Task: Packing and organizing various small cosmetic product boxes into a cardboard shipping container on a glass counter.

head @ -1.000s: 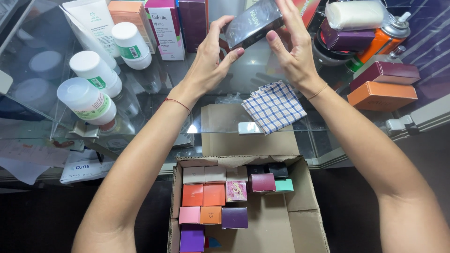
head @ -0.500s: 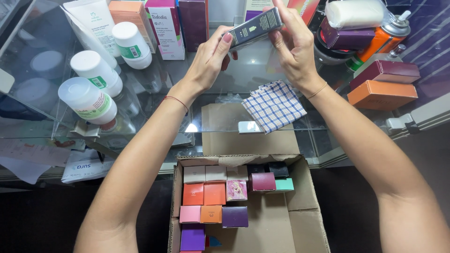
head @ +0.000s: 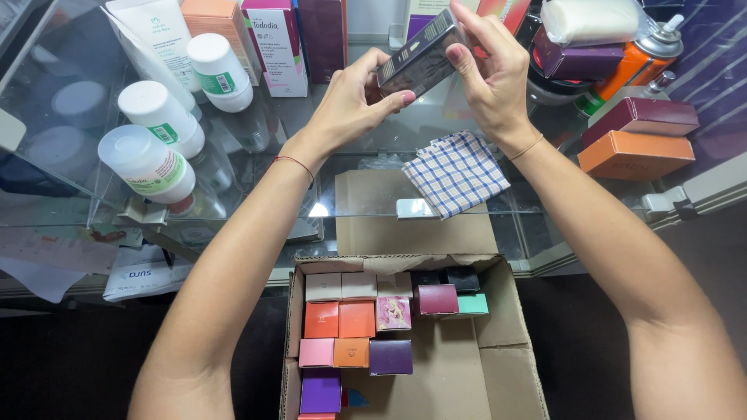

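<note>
I held both arms stretched out over the glass counter (head: 257,132), my left hand (head: 354,105) and right hand (head: 494,74) closed together on a small dark box (head: 420,58), tilted above the counter's far edge. A checked cloth (head: 457,173) lay below it. White-capped bottles (head: 156,140) stood at the left edge, an orange box (head: 636,154) at the right. A cardboard carton (head: 498,365) of coloured boxes sat beneath the near edge.

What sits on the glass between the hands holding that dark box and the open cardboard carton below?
In the head view, a blue-and-white checked cloth lies on the glass counter between the hands' dark rectangular box and the cardboard carton.
</note>
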